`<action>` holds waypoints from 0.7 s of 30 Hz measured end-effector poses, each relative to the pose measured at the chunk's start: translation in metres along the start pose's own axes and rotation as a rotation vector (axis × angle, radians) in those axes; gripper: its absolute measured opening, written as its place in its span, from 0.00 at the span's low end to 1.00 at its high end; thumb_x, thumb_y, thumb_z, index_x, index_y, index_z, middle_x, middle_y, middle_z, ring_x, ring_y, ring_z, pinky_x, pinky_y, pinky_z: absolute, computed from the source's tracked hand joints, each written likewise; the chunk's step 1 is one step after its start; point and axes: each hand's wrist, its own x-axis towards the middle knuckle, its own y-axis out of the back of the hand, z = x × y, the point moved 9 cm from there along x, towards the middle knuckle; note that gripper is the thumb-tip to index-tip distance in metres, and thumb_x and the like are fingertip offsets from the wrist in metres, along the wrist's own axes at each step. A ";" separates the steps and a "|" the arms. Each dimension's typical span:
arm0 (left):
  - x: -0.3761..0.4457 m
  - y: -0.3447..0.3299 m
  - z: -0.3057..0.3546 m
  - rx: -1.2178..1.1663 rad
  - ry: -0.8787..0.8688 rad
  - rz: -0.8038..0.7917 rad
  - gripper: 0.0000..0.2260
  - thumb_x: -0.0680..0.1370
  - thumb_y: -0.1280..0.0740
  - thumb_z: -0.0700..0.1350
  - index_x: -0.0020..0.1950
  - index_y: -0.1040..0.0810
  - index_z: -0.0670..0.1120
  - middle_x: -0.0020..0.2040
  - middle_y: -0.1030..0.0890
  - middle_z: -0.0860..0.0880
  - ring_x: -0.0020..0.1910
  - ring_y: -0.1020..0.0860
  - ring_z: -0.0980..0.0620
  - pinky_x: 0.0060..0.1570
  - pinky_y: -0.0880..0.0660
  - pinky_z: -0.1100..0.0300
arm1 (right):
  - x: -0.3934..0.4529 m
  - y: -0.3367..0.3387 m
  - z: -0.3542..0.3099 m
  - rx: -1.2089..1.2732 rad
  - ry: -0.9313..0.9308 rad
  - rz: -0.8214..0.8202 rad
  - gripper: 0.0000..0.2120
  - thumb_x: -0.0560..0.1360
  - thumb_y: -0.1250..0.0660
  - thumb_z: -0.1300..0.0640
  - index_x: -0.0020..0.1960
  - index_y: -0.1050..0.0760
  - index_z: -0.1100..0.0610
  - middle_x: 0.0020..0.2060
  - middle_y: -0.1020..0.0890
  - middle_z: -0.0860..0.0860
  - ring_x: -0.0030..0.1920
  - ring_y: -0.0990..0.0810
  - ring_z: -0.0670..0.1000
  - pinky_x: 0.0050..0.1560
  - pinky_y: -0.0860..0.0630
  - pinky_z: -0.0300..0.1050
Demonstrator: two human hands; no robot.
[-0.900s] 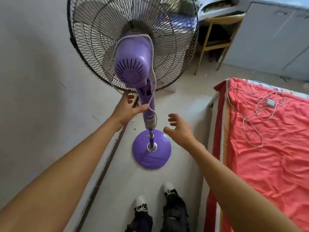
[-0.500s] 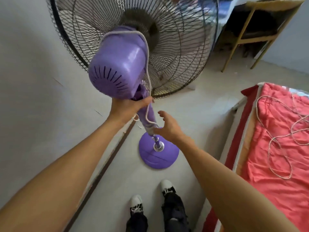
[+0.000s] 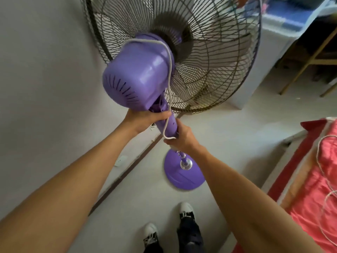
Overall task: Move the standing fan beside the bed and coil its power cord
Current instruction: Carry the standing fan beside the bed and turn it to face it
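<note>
The standing fan point(image 3: 144, 73) stands on the pale floor point(image 3: 228, 139) with its round purple base point(image 3: 182, 178) just ahead of the person's shoes point(image 3: 186, 210), the bed point(image 3: 313, 179) off to the right of that base and the wall point(image 3: 45, 88) close on its left. The left hand point(image 3: 145, 119) is wrapped tight around the purple neck just under the motor housing; the right hand point(image 3: 182, 139) is closed around the column right below it, pressing a bend of the white power cord point(image 3: 168, 79) against the plastic. From there the cord runs up and over the top of the housing — draped, not coiled.

The fan looks top-heavy: a wide wire cage point(image 3: 209, 52) high above a small base. If it is lifted by the neck alone, the head could swing and strike the wall or the wooden chair point(image 3: 310, 57) beyond the cage. The loose cord may slip off the housing, or catch under the base and trip the feet.

The floor looks smooth and hard, so the base would probably slide rather than grip. The aisle between wall and bed is narrow — little room to turn. Another thin white cable point(image 3: 322, 161) lies loose on the red bedspread.
</note>
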 end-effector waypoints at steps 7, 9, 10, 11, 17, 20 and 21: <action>-0.041 0.018 -0.004 -0.044 0.014 -0.020 0.20 0.63 0.18 0.48 0.49 0.21 0.62 0.47 0.20 0.71 0.47 0.24 0.76 0.43 0.31 0.82 | -0.035 -0.011 -0.027 -0.082 0.032 -0.056 0.30 0.63 0.20 0.58 0.60 0.29 0.60 0.43 0.16 0.56 0.39 0.18 0.60 0.39 0.20 0.54; -0.055 0.029 0.002 -0.042 0.008 -0.006 0.23 0.61 0.18 0.50 0.52 0.21 0.58 0.49 0.20 0.68 0.47 0.24 0.76 0.43 0.31 0.82 | -0.047 -0.012 -0.037 -0.081 0.025 -0.060 0.29 0.63 0.20 0.57 0.59 0.29 0.58 0.41 0.17 0.53 0.37 0.18 0.58 0.37 0.20 0.51; -0.065 0.037 0.006 -0.036 0.004 0.009 0.25 0.60 0.18 0.52 0.54 0.21 0.56 0.51 0.20 0.66 0.47 0.25 0.77 0.42 0.31 0.82 | -0.055 -0.014 -0.045 -0.080 0.028 -0.063 0.28 0.63 0.20 0.56 0.58 0.29 0.58 0.40 0.18 0.52 0.37 0.18 0.57 0.36 0.20 0.49; -0.074 0.044 0.010 -0.032 -0.001 0.022 0.27 0.59 0.18 0.54 0.55 0.21 0.55 0.51 0.20 0.64 0.47 0.25 0.77 0.42 0.31 0.82 | -0.063 -0.016 -0.052 -0.077 0.029 -0.069 0.27 0.63 0.20 0.56 0.57 0.28 0.58 0.40 0.18 0.52 0.37 0.18 0.56 0.36 0.20 0.48; -0.143 0.099 0.021 -0.035 0.004 0.071 0.26 0.60 0.17 0.51 0.56 0.20 0.52 0.53 0.19 0.59 0.49 0.24 0.74 0.43 0.28 0.78 | -0.117 -0.044 -0.105 -0.081 0.083 -0.133 0.25 0.64 0.21 0.56 0.56 0.28 0.59 0.42 0.16 0.56 0.40 0.17 0.61 0.41 0.20 0.58; -0.182 0.131 0.019 -0.036 0.001 0.114 0.26 0.59 0.18 0.54 0.54 0.19 0.54 0.53 0.17 0.57 0.52 0.21 0.65 0.48 0.24 0.71 | -0.146 -0.067 -0.132 -0.089 0.126 -0.183 0.27 0.63 0.21 0.54 0.57 0.28 0.59 0.44 0.16 0.57 0.42 0.18 0.61 0.43 0.20 0.58; -0.201 0.145 0.017 -0.038 0.000 0.144 0.26 0.59 0.18 0.55 0.54 0.19 0.54 0.53 0.17 0.56 0.53 0.20 0.62 0.49 0.23 0.68 | -0.160 -0.079 -0.146 -0.093 0.149 -0.205 0.27 0.63 0.21 0.54 0.56 0.28 0.59 0.43 0.16 0.56 0.42 0.18 0.60 0.43 0.20 0.57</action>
